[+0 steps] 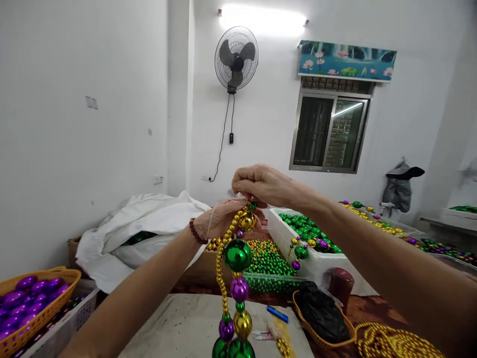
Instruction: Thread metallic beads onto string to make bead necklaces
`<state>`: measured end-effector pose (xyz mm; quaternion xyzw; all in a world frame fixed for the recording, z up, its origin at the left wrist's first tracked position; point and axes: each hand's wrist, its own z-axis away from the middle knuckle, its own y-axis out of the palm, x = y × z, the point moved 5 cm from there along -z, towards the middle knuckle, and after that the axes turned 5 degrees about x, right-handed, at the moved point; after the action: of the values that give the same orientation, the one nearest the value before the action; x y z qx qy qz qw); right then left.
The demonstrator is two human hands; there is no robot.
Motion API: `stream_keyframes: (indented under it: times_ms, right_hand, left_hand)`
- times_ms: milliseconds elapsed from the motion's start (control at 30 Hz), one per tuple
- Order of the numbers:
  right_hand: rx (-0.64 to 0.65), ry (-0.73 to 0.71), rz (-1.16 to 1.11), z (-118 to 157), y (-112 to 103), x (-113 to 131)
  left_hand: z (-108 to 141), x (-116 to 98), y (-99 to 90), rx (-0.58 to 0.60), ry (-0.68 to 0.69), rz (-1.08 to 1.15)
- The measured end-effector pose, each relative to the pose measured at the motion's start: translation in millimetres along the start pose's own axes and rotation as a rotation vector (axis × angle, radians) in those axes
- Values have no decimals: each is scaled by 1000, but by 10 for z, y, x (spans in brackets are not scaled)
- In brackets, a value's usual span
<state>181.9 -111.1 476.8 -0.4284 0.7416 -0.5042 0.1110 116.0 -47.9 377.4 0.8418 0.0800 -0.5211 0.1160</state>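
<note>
A string of beads (238,289) in gold, green and purple hangs down in front of me, with large green beads low in the frame. My left hand (225,216), with a dark red bead bracelet at its wrist, holds the top of the string. Just above it my right hand (257,183) is closed, its thumb and fingers pinched together. Whatever lies between the right fingertips is too small to make out. The two hands nearly touch at the top of the string.
A cloth-covered surface (179,323) bears a blue marker (278,313) and small snips (264,335). Behind stand a clear tub of small beads (274,281) and a white box (285,236) of green beads. An orange basket (345,328) and coiled gold beads (395,340) lie right; purple beads (28,303) left.
</note>
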Motion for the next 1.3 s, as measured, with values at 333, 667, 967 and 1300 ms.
stream_keyframes:
  times_ms: [333, 667, 967, 1300]
  right_hand:
    - [-111, 51, 475, -417, -346, 146]
    - [-313, -12, 325, -480, -584, -27]
    - [-403, 65, 190, -521, -683, -511]
    - [-457, -47, 86, -770, -700, -464]
  left_hand:
    - [-254, -845, -59, -513, 410, -826]
    - [-519, -908, -42, -354, 300, -548]
    - [-436, -985, -112, -377, 200, -621]
    - [-410, -1145, -131, -459, 270, -540]
